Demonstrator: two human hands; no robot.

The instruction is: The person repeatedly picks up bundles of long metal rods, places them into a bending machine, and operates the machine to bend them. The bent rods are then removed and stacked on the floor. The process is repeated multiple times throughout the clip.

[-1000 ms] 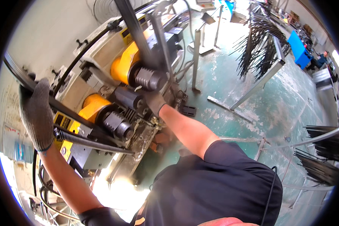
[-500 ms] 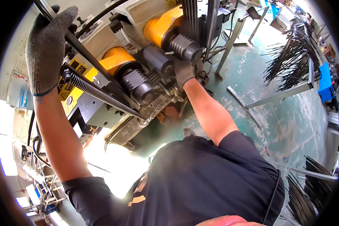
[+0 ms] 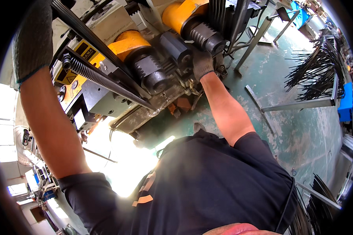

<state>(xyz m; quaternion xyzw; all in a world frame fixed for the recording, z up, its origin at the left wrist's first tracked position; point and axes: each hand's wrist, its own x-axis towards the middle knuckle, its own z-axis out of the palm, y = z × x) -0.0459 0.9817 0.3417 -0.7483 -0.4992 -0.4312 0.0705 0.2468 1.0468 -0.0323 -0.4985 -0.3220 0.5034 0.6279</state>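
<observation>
At the upper left rim my left hand, in a dark knitted glove, is closed round a bundle of long black rods; its fingers are mostly cut off or dark. The rods slope down into the machine beside a coil spring on a bar. My right hand, gloved too, is at the end of a dark faceted cylinder. Its fingers are in shadow, so what they hold is hidden. Two yellow machine heads carry dark ribbed rollers on either side of that cylinder.
Right of the machine stand metal frame legs. A stand carries a heap of thin black rods, with a blue box behind. More rods lie at the lower right. Brick-like pieces sit under the machine edge.
The view has shifted, so the machine appears further right. My left hand is nearer the upper left rim, its fingers largely out of view. My right hand stays by the cylinder's end.
</observation>
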